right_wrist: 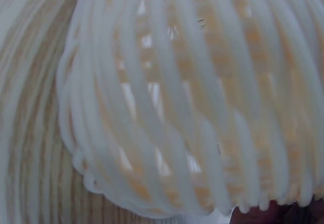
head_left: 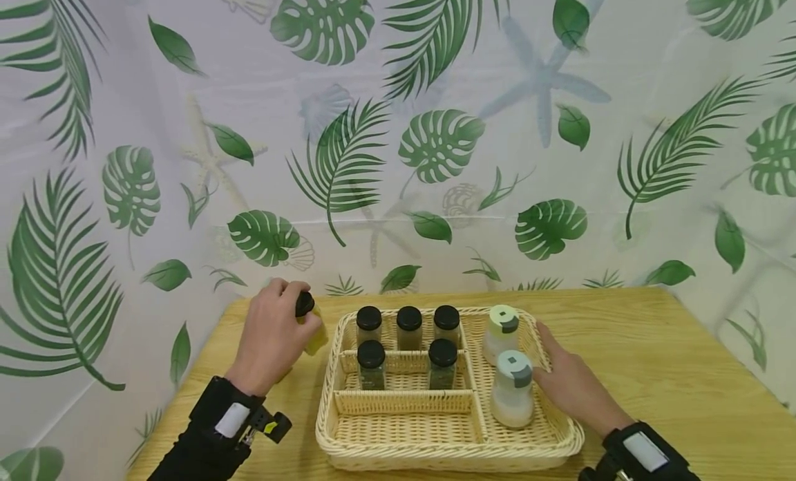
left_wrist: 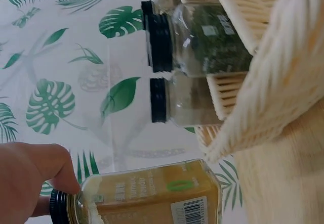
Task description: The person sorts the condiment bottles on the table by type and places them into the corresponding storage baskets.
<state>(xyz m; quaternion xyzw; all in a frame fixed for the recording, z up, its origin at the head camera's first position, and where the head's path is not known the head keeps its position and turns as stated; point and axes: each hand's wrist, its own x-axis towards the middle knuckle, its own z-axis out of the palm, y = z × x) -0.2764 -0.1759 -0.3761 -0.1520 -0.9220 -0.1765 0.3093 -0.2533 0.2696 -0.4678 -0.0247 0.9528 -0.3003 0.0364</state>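
Observation:
At the left of the basket, my left hand pinches a glass spice jar of yellow-brown powder by its black lid. In the head view that jar is partly hidden behind the fingers, just outside the basket's left rim. My right hand grips the right side of the woven basket, with the thumb over the rim. Several black-capped spice jars stand upright in the basket's back and middle left compartments. A shaker with a yellow-green lid and one with a pale blue-green lid occupy the right compartment.
The basket rests on a wooden table, and wood shows on both sides of it. Behind the table hangs a white cloth printed with leaves. Woven dividers split the basket's left part.

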